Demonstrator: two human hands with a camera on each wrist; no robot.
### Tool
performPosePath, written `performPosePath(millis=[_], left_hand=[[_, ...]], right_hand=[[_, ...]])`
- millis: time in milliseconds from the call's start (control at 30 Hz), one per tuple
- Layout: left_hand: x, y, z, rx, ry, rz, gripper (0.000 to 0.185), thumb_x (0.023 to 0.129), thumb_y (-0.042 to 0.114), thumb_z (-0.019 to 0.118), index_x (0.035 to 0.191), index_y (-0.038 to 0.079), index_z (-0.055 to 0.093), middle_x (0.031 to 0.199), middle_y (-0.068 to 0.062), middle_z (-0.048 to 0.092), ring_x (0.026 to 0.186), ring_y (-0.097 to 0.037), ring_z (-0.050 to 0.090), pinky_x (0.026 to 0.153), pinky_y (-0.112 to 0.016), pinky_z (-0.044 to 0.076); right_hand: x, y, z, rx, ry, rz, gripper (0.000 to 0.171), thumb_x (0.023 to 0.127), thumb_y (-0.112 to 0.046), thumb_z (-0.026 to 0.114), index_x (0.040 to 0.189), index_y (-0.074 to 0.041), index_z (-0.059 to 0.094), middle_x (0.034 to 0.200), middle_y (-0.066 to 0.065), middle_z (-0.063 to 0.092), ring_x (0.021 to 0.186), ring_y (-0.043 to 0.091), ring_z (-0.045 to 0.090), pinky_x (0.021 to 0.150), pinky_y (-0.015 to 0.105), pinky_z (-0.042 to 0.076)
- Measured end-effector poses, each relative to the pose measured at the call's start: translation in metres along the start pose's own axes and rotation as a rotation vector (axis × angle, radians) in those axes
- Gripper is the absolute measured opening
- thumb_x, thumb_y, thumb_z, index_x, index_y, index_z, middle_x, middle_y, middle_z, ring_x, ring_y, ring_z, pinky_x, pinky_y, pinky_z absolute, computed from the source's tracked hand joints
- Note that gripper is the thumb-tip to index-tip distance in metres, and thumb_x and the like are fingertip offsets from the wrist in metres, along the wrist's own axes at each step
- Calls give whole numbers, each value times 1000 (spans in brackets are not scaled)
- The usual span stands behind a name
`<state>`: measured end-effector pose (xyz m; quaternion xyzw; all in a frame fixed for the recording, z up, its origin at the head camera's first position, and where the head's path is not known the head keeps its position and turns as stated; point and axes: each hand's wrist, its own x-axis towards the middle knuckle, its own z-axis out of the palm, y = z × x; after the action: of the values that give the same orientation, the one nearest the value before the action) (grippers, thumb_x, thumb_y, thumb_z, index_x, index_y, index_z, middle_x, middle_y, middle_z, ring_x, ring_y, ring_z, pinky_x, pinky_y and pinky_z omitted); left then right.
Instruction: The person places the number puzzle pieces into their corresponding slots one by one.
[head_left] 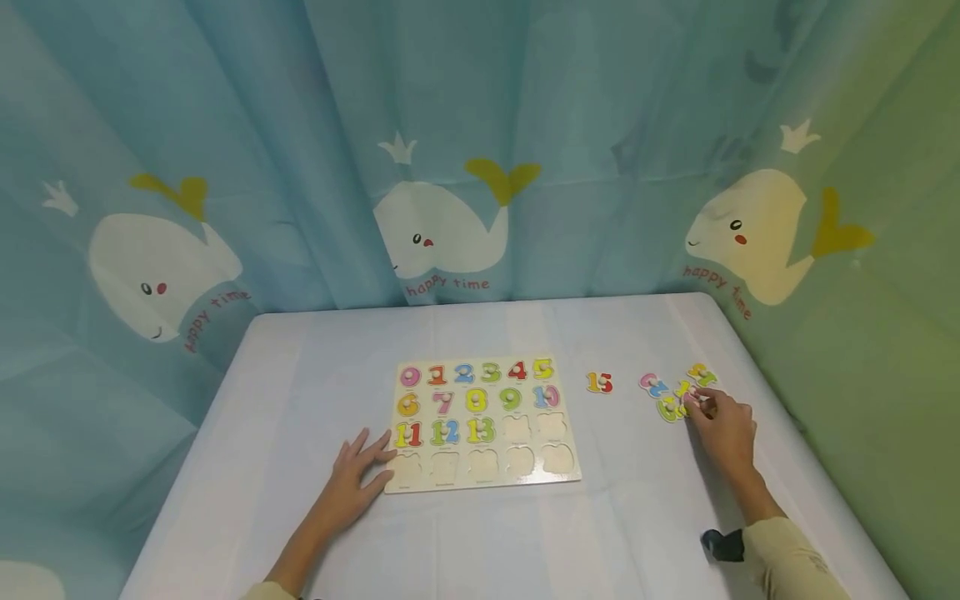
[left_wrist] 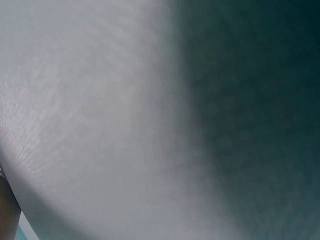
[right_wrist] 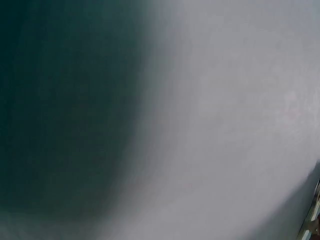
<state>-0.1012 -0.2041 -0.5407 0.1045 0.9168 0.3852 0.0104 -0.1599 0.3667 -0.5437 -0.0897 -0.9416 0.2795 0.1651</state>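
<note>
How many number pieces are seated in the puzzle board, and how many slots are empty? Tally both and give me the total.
Seated number pieces: 14
Empty slots: 7
Total slots in the board: 21
The loose heap by the right hand overlaps too much to count.

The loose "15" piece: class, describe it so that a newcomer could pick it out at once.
Start at the number board on the white table. Just right of its top corner lies the "15" piece. It lies alone, while the other loose pieces bunch further right by the right hand.
</note>
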Motion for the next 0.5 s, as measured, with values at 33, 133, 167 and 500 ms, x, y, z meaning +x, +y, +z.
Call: performPosePath(millis=[33, 133, 167, 500], left_hand=[[0, 0, 0, 0, -3, 1, 27, 85, 17, 68, 112, 14, 67, 142, -1, 44, 138, -36, 20, 112, -52, 2], [0, 1, 1, 6, -10, -1, 28, 86, 18, 68, 113, 13, 67, 142, -2, 44, 138, -37, 20, 111, -52, 2], [0, 1, 0, 5, -9, -5, 28, 86, 18, 68, 113, 13, 67, 142, -2, 44, 138, -37, 20, 112, -52, 2], [-1, 0, 1, 8, 9, 3, 32, 86, 18, 68, 117, 13, 66, 141, -1, 46, 138, -36, 20, 111, -53, 2]], right_hand=[[0, -1, 0, -3, 2, 3, 31, 89, -16, 65, 110, 6, 61, 81, 19, 61, 81, 34, 44, 67, 49, 28], [0, -4, 3, 2, 16, 13, 30, 89, -13, 64, 111, 6, 60, 82, 19, 61, 80, 33, 45, 67, 49, 28], [-1, -6, 4, 8, 18, 15, 30, 88, -12, 64, 112, 6, 60, 83, 20, 61, 81, 34, 46, 68, 49, 28], [4, -42, 21, 96, 43, -94, 31, 84, -4, 64, 113, 6, 59, 86, 21, 64, 86, 39, 51, 72, 53, 32]])
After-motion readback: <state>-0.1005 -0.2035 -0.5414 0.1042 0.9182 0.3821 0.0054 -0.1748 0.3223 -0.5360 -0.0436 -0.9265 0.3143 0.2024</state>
